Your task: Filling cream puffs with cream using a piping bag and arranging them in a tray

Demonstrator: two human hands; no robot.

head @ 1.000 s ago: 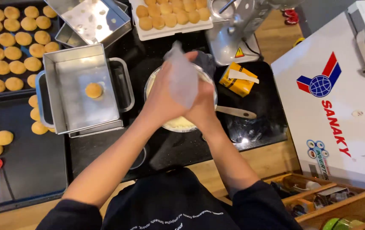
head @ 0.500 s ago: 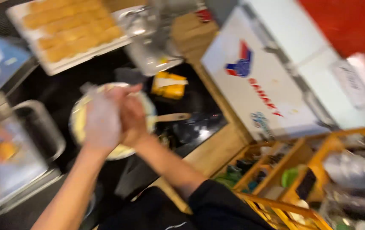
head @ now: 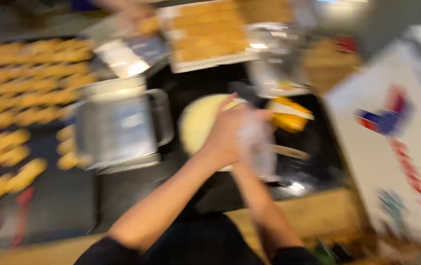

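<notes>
Above the pale round bowl (head: 203, 125), both hands meet around a translucent bag (head: 258, 145) — a soft, whitish pouch much blurred by camera motion. Left hand (head: 225, 132): fingers curled, lying against the bag's near-left side, thumb edge uppermost. Right hand (head: 257, 147): almost wholly hidden behind the bag; its fingers appear wrapped about the pouch, though how tightly cannot be told through the blur. Long axis of the bag: roughly upright in the frame, running from near the yellow packet (head: 289, 115) down toward the person's body; which end carries the opening cannot be told. The bag lies to the right of the left fingers and just right of the bowl's centre, overlapping its right rim — the left hand is the one nearer the bowl.

Surroundings: a metal tin with loop handles (head: 117, 130) stands just left of the bowl on a dark work surface (head: 136, 191); further left, a dark tray (head: 48, 206) carries rows of small golden biscuits (head: 19, 98). Beyond the bowl, a white tray of similar biscuits (head: 210, 32). To the right, a white chest-like appliance (head: 392, 147). A wooden handle (head: 291, 152) projects from behind the bag, toward the right.
</notes>
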